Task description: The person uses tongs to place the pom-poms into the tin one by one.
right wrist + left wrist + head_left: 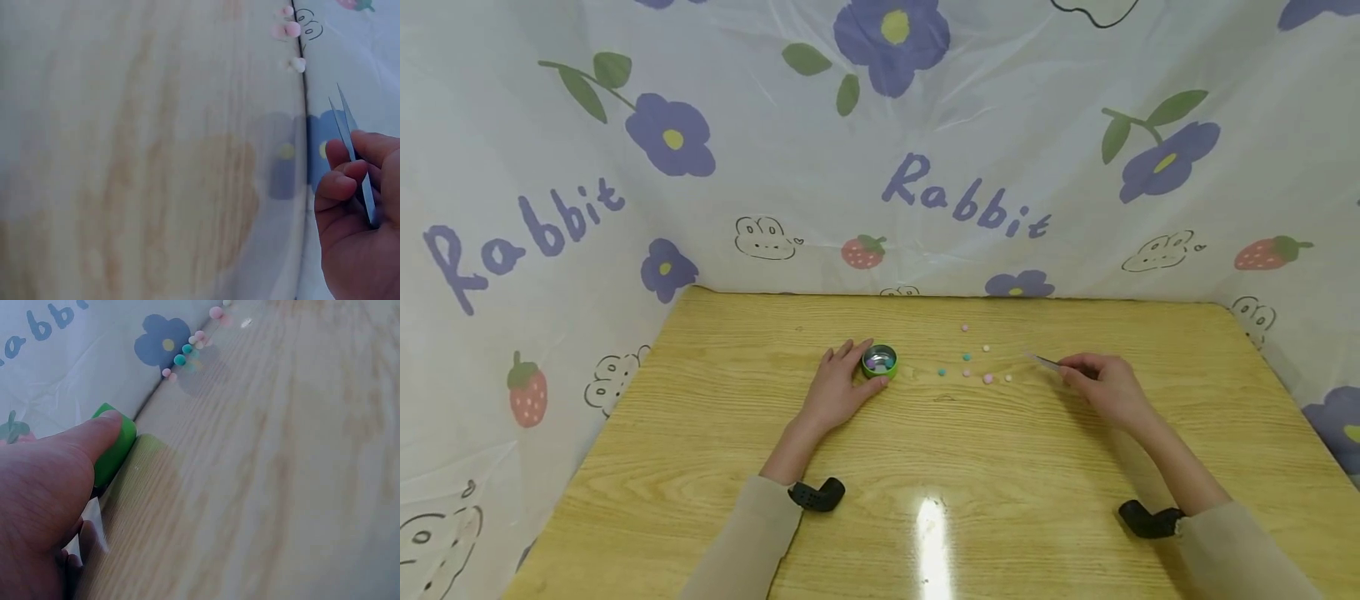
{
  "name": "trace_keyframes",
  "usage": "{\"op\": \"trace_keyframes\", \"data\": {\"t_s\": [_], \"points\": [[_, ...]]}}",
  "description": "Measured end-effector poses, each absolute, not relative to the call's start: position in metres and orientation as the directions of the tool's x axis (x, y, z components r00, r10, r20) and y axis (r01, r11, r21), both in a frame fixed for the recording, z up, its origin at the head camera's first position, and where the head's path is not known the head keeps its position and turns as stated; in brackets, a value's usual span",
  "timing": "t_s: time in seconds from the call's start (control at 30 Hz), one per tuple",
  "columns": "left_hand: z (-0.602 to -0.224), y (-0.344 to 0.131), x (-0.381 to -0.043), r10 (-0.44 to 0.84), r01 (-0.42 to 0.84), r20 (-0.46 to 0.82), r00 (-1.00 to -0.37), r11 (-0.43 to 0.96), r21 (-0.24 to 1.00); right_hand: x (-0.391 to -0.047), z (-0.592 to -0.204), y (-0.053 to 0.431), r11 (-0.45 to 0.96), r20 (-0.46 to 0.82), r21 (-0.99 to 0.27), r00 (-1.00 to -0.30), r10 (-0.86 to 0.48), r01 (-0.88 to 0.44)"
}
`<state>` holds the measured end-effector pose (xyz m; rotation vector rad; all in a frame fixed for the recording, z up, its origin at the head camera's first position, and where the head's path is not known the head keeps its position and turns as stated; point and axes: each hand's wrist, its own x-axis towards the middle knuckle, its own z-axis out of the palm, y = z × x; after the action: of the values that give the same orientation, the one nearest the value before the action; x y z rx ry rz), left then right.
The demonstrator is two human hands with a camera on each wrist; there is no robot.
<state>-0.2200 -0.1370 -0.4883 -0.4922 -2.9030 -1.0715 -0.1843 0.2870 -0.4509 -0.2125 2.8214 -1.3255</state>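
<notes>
On the wooden table, my left hand (835, 393) grips a small round green tin (881, 377), thumb on the near side and fingers around the far side. Purple and teal balls lie inside the tin. In the left wrist view, the thumb presses the tin's green wall (117, 453). My right hand (1111, 390) pinches a pair of metal tweezers (1045, 362) at the right of the loose balls. Their tips point left and stand slightly apart, with nothing between them in the right wrist view (343, 119).
Between the hands, several small balls lie scattered: teal (967, 357), pink (988, 378) and white (1008, 378). One pink ball (965, 327) sits farther back. A printed sheet (775, 167) hangs behind the table (880, 467) and along its sides.
</notes>
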Motion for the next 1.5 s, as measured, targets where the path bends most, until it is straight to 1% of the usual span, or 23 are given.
{"op": "trace_keyframes", "data": {"t_s": [0.1, 0.33, 0.53, 0.77, 1.03, 1.5], "points": [[-0.488, -0.138, -0.219, 0.283, 0.288, 0.113, -0.952, 0.715, 0.637, -0.184, -0.455, 0.288, 0.639, 0.019, -0.761, -0.988, -0.156, -0.115], [-0.49, -0.138, -0.22, 0.282, 0.29, 0.118, -0.952, 0.715, 0.636, -0.182, -0.457, 0.288, 0.587, -0.058, -0.806, -0.977, -0.203, -0.074], [-0.492, -0.137, -0.223, 0.29, 0.291, 0.108, -0.951, 0.724, 0.625, -0.181, -0.46, 0.29, 0.579, -0.088, -0.812, -0.966, -0.243, -0.071], [-0.489, -0.136, -0.221, 0.298, 0.305, 0.12, -0.947, 0.718, 0.625, -0.181, -0.465, 0.29, 0.594, -0.093, -0.802, -0.966, -0.241, -0.071], [-0.487, -0.138, -0.22, 0.299, 0.311, 0.128, -0.946, 0.715, 0.626, -0.182, -0.464, 0.289, 0.572, -0.084, -0.815, -0.96, -0.268, -0.088], [-0.489, -0.138, -0.221, 0.3, 0.309, 0.124, -0.946, 0.717, 0.625, -0.181, -0.468, 0.288, 0.586, -0.073, -0.805, -0.964, -0.254, -0.094]]}}
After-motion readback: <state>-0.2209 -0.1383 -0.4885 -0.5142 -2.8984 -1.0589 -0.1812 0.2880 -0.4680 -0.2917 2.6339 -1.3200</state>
